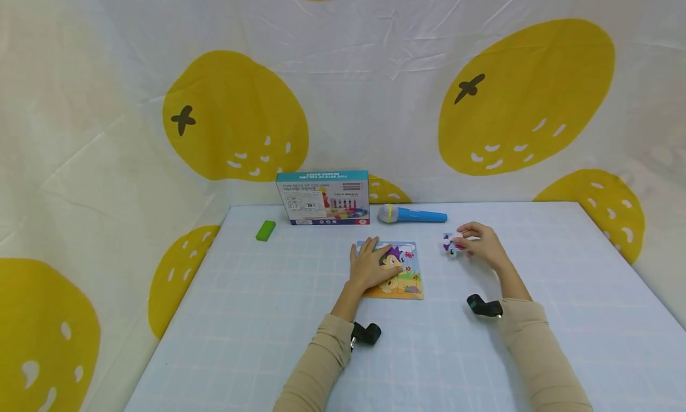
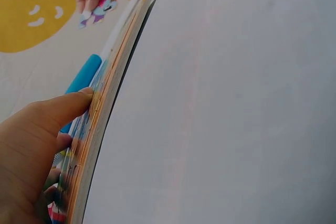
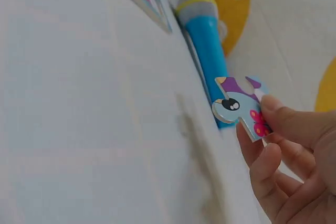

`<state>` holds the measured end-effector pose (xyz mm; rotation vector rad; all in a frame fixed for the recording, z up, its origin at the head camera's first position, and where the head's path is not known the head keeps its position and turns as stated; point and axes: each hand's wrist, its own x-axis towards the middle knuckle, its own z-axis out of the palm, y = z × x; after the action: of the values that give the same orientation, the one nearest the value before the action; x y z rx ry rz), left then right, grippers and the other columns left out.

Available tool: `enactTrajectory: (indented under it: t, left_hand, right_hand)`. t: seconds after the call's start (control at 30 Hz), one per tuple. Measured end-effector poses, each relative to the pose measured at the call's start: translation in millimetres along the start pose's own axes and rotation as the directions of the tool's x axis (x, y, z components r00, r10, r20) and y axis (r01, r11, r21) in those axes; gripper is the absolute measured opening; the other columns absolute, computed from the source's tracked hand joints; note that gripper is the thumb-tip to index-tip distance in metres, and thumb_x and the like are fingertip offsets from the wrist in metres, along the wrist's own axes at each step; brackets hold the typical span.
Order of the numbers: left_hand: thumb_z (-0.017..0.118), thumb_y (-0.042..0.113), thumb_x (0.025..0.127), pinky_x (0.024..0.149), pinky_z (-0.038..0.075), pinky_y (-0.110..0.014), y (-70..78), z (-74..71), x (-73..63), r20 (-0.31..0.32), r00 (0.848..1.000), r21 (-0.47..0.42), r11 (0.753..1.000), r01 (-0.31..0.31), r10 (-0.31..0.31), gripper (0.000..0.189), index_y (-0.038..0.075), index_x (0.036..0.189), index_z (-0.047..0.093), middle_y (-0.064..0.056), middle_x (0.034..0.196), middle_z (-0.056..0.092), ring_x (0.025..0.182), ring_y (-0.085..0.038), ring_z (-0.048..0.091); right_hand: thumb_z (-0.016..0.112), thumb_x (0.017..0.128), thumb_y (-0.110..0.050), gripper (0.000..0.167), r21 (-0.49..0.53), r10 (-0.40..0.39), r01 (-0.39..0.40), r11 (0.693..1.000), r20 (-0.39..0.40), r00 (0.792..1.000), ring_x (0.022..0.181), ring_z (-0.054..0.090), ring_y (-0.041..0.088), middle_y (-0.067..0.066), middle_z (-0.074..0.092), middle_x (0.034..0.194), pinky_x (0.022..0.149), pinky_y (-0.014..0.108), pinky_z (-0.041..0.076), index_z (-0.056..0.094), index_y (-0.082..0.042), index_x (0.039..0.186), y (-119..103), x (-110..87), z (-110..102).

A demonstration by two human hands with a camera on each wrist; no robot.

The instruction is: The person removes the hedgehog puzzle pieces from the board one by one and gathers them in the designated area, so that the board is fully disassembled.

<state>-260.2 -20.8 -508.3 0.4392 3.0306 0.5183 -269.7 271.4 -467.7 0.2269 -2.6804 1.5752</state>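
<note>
A square jigsaw puzzle (image 1: 411,282) with a cartoon animal picture lies flat on the table. My left hand (image 1: 370,268) rests on its left part with the fingers spread, covering some of the picture. In the left wrist view the thumb lies along the puzzle's top near its edge. To the right of the puzzle, my right hand (image 1: 483,245) pinches a jigsaw piece (image 3: 231,104) between thumb and fingers. That piece shows a black eye, purple patches and a pink butterfly, and it is held up above the table.
Behind the puzzle lies a blue toy microphone (image 1: 420,215). A boxed bead set (image 1: 324,200) stands at the table's back edge, left of the microphone. A green block (image 1: 265,230) sits at the back left. A patterned curtain (image 1: 364,90) hangs behind the table.
</note>
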Motion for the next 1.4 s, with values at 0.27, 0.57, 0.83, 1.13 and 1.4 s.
enactTrajectory:
  t: [0.27,0.57,0.83,1.13,1.4]
  left_hand:
    - [0.052,0.068,0.08,0.112,0.009,-0.059,-0.5,0.0,-1.3,-0.021,1.0,-0.003,1.0,-0.008,0.008,0.07,0.03,0.138,0.048,-0.004,0.151,0.032,0.141,-0.026,0.022]
    - [0.051,0.069,0.08,0.112,0.008,-0.058,0.6,-0.5,-0.9,-0.007,1.0,0.007,1.0,0.007,-0.007,0.07,0.031,0.139,0.047,-0.003,0.152,0.031,0.141,-0.025,0.021]
    - [0.051,0.069,0.08,0.112,0.01,-0.058,0.0,1.3,-0.1,-0.014,1.0,0.017,1.0,-0.002,0.002,0.07,0.031,0.139,0.047,-0.003,0.152,0.031,0.141,-0.025,0.022]
    - [0.051,0.069,0.08,0.112,0.009,-0.058,0.6,1.2,-0.2,-0.009,1.0,0.005,1.0,-0.003,0.003,0.07,0.031,0.139,0.047,-0.003,0.152,0.031,0.141,-0.025,0.022]
    - [0.051,0.068,0.08,0.112,0.009,-0.058,0.3,0.2,-1.5,-0.013,1.0,0.003,1.0,-0.004,0.004,0.07,0.031,0.139,0.048,-0.004,0.152,0.031,0.141,-0.025,0.021]
  right_hand:
    - [0.067,0.088,-0.026,0.046,-0.165,0.146,-0.163,0.973,-0.107,0.983,0.057,0.054,0.011,0.005,0.069,0.082,0.052,0.025,0.048,0.057,0.011,0.113,30.0,-21.2,-63.3]
    - [0.066,0.088,-0.031,0.049,-0.253,0.206,-0.237,0.938,-0.143,0.968,0.069,0.056,0.019,0.014,0.069,0.082,0.059,0.028,0.045,0.059,0.012,0.111,48.1,-25.0,-71.9]
    - [0.062,0.091,-0.025,0.041,-0.334,0.173,-0.229,0.914,-0.191,0.966,0.09,0.053,0.038,0.028,0.064,0.096,0.07,0.039,0.042,0.061,0.012,0.108,51.1,-26.1,-60.5]
    - [0.063,0.089,-0.018,0.032,-0.362,0.174,-0.226,0.905,-0.171,0.97,0.086,0.053,0.034,0.025,0.065,0.094,0.069,0.036,0.042,0.064,0.009,0.106,50.1,-26.1,-58.7]
    - [0.058,0.093,-0.019,0.034,-0.368,0.254,-0.266,0.891,-0.081,0.964,0.088,0.049,0.034,0.026,0.061,0.101,0.074,0.041,0.043,0.06,0.009,0.114,48.3,-25.1,-60.8]
